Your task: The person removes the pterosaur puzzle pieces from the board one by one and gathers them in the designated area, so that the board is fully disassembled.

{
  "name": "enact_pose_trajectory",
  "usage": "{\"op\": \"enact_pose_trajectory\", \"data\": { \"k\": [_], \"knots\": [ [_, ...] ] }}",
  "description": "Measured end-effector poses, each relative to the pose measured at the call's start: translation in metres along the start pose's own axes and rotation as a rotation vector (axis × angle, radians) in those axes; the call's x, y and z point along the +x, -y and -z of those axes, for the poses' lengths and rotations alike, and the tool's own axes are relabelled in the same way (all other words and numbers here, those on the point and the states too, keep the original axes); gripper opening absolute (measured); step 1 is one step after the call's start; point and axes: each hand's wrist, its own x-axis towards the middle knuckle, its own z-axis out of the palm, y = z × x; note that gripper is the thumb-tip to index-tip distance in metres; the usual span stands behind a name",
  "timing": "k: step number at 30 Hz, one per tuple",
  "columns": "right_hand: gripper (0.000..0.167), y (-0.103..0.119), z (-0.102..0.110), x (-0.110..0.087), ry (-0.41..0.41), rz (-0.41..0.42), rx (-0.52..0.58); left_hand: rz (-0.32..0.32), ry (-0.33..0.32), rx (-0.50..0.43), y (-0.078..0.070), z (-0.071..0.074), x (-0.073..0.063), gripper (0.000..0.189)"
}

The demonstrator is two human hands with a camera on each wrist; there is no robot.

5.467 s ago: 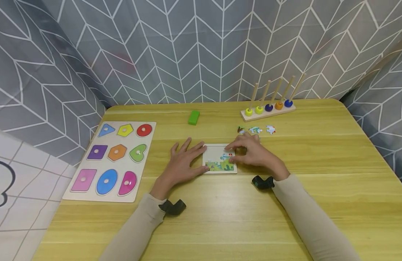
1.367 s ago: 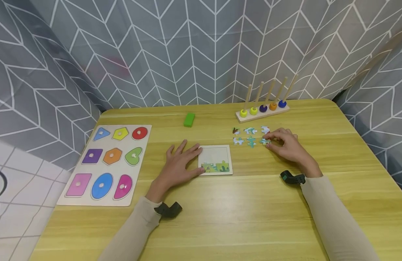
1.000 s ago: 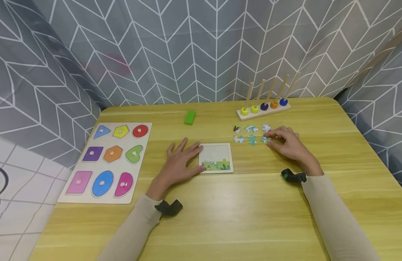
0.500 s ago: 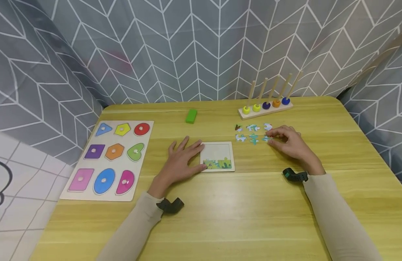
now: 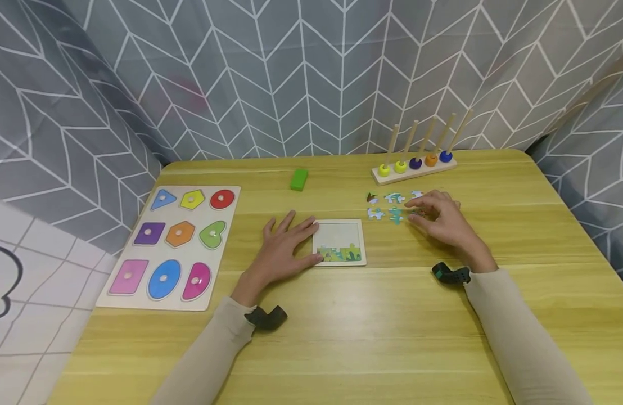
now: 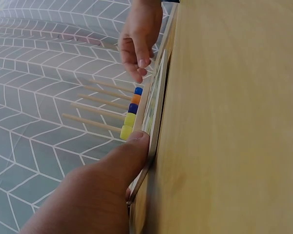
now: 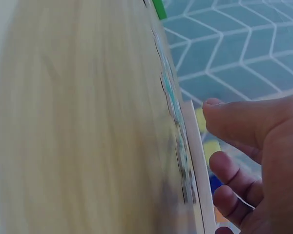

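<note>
A shallow puzzle tray [image 5: 339,223] lies mid-table, with green picture pieces [image 5: 339,253] along its near side. My left hand [image 5: 278,256] rests at its left edge, fingers spread; in the left wrist view the thumb [image 6: 132,151] lies on the rim. Loose jigsaw pieces lie in two rows behind and right of the tray, among them a teal piece [image 5: 395,214] and a white-blue piece [image 5: 376,214]. My right hand [image 5: 443,222] hovers over the right end of these rows, partly hiding pieces there. The right wrist view shows thumb and fingers apart, with nothing between them.
A shape board [image 5: 182,304] with knobbed, coloured shapes lies at the left. A green block [image 5: 299,179] sits near the back edge. At the back right stands a wooden peg base [image 5: 418,175] with upright rods and coloured beads. A patterned curtain [image 5: 321,79] hangs behind the table.
Earlier my right hand was over the tray; it moved right to the loose pieces, and a blue-and-red piece left the tray. Since half a second ago it has shifted slightly left. My left hand stayed.
</note>
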Motion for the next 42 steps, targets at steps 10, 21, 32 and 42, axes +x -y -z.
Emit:
{"op": "enact_pose_trajectory", "data": {
  "k": [10, 21, 32, 42],
  "knots": [
    [0.021, 0.028, -0.032, 0.011, 0.049, 0.178, 0.048, 0.000, 0.010, -0.007, 0.000, 0.001, 0.000, 0.076],
    [0.023, 0.058, -0.061, 0.020, 0.170, 0.233, 0.054, 0.015, 0.023, 0.003, -0.001, 0.001, 0.001, 0.076],
    [0.025, 0.089, -0.087, 0.023, 0.301, 0.276, 0.096, 0.004, 0.015, 0.016, 0.001, 0.001, 0.000, 0.076],
    [0.026, 0.097, -0.099, 0.019, 0.331, 0.351, 0.072, -0.011, 0.003, 0.019, 0.000, 0.002, 0.000, 0.074]
  ]
}}
